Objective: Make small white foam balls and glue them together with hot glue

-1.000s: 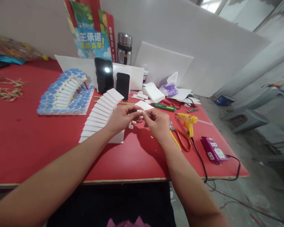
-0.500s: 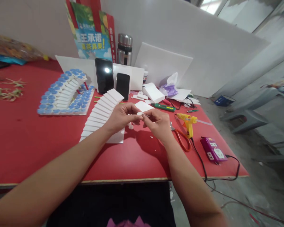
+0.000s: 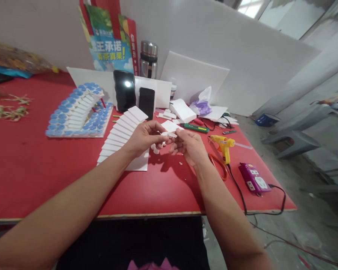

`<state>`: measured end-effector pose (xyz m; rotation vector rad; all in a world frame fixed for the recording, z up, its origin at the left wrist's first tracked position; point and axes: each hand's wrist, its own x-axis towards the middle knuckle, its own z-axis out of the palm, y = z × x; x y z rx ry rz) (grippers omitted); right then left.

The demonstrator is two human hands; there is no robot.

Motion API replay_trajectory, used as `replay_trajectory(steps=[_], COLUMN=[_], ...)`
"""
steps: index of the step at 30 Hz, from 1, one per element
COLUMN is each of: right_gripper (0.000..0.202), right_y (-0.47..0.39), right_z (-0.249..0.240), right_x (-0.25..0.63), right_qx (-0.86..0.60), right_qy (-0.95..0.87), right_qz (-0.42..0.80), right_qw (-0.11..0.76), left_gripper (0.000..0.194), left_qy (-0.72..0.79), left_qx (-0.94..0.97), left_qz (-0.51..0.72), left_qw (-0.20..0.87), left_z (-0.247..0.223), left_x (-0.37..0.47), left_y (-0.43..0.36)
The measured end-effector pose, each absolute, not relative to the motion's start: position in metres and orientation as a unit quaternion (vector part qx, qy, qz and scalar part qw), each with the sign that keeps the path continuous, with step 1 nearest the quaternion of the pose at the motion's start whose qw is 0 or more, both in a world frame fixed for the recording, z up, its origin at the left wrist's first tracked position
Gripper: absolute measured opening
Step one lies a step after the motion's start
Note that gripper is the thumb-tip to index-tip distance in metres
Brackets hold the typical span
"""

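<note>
I locate the piece (image 3: 169, 134) right of the steps (image 3: 121, 131), pinched by the left hand (image 3: 144, 139). The right hand (image 3: 190, 145) half-curls at its other end; I cannot tell whether it grips. Farther right of the steps: glue gun (image 3: 226, 146).

This seems to be a small craft workshop: a glue gun (image 3: 224, 145) and a green tool (image 3: 195, 128) lie on the red worktop (image 3: 163, 191), right of centre.

A red table (image 3: 160, 195) bears a glue gun (image 3: 226, 145), socket box (image 3: 252, 176) and blue-edged staircase (image 3: 63, 117).
</note>
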<state>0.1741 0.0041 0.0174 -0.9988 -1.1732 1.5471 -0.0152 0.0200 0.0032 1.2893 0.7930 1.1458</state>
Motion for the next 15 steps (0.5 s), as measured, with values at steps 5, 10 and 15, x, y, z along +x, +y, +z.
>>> replay_trajectory(steps=[5,10,15], right_gripper=[0.042,0.041,0.039], right_y=[0.005,0.007,0.007], right_z=[0.017,0.018,0.02], right_x=[0.178,0.184,0.188], right_qx=[-0.396,-0.402,-0.408], right_qy=[-0.44,-0.434,-0.451], right_qz=[0.666,0.679,0.674], right_qw=[0.454,0.434,0.419], left_gripper=[0.03,0.025,0.025], left_qy=[0.34,0.335,0.344], left_qx=[0.59,0.62,0.618], left_qz=[0.478,0.465,0.466], left_qw=[0.555,0.536,0.531], left_z=[0.007,0.008,0.007], left_x=[-0.018,-0.016,-0.016], left_y=[0.019,0.018,0.019])
